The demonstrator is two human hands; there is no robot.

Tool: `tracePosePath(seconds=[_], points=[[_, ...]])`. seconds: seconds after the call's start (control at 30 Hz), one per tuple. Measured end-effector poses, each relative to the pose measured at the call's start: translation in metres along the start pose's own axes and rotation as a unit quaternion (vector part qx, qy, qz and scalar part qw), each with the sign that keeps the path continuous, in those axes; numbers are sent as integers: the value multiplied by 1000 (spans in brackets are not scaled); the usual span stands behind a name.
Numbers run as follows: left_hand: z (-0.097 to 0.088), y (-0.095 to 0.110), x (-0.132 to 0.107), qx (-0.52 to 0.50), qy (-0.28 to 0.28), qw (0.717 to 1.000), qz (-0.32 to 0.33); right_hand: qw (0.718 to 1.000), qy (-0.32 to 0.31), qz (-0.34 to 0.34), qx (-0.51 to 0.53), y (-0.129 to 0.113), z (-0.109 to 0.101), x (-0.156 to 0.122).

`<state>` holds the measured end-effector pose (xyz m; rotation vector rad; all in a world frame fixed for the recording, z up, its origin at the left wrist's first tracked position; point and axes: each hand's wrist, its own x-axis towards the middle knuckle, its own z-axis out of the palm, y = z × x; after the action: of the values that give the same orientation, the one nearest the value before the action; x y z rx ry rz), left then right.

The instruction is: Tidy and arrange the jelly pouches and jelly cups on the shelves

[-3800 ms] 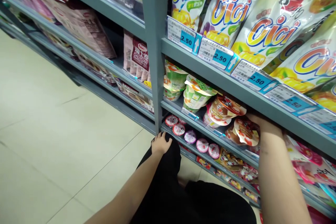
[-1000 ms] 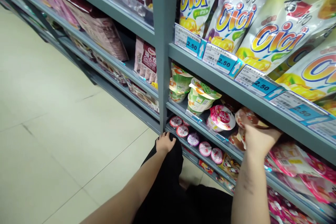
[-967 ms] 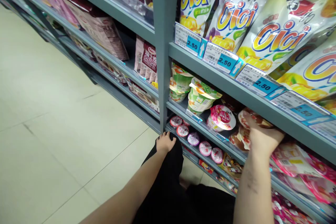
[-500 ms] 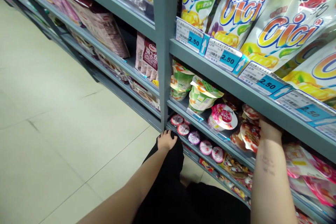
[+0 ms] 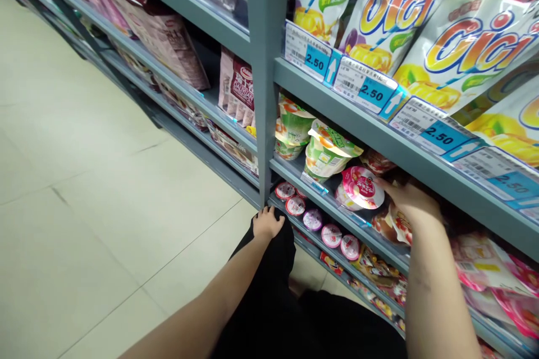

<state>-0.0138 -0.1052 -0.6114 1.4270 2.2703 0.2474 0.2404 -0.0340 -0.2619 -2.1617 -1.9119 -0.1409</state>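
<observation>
My left hand (image 5: 267,223) lies on my black-clad knee (image 5: 278,247), fingers spread and holding nothing. Inside the shelf, my right hand (image 5: 415,202) points leftward with a digit stretched toward the right edge of a pink-and-white lidded cup (image 5: 362,188). That cup leans with its lid facing outward; whether the fingertip touches it I cannot tell. Below the same hand sit brown-and-red cups (image 5: 391,224), partly covered by it. The remaining right fingers are hidden behind the hand. Left of the pink cup stand green-and-white cups (image 5: 330,151) with peel-off lids.
Above my right hand runs a grey shelf edge (image 5: 370,118) with price tags. Bags marked Cici (image 5: 400,5) lean on it. Small round-lidded cups (image 5: 312,220) line the shelf below. A grey upright post (image 5: 264,84) divides the shelving. Pale floor tiles (image 5: 105,224) extend to the left.
My right hand has moved left and outward from deeper in the shelf, from behind the brown-and-red cups toward the pink cup. My left hand stays on the knee.
</observation>
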Motion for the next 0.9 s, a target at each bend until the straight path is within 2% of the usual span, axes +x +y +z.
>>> tracePosePath(seconds=[0.07, 0.13, 0.23, 0.33, 0.4, 0.47, 0.57, 0.63, 0.7, 0.8, 0.9], points=[[1, 0, 1, 0, -1, 1000, 0, 998, -13, 46, -38, -16, -12, -24], [2, 0, 1, 1, -1, 1000, 1, 998, -13, 46, -47, -36, -16, -43], [3, 2, -1, 3, 2, 1000, 5, 997, 11, -2, -70, -60, -6, -53], [2, 3, -3, 3, 5, 1000, 7, 998, -2, -7, -55, -64, 6, -51], [1, 2, -3, 1, 6, 1000, 5, 999, -7, -24, -22, -57, 8, -54], [0, 1, -3, 0, 7, 1000, 4, 997, 0, -70, 12, -45, 5, -62], [0, 0, -1, -1, 5, 1000, 2, 981, 70, -168, 65, -25, -4, -85], [1, -1, 0, 0, 2, 1000, 1, 958, 131, -236, 95, -13, -8, -104], [2, -2, 0, 0, 0, 1000, 3, 938, 160, -288, 112, -4, -11, -126], [4, -2, 1, 0, -1, 1000, 7, 919, 148, -324, 168, 10, -12, -164], [5, -3, 0, 1, -1, 1000, 10, 916, 68, -313, 241, 30, -12, -203]])
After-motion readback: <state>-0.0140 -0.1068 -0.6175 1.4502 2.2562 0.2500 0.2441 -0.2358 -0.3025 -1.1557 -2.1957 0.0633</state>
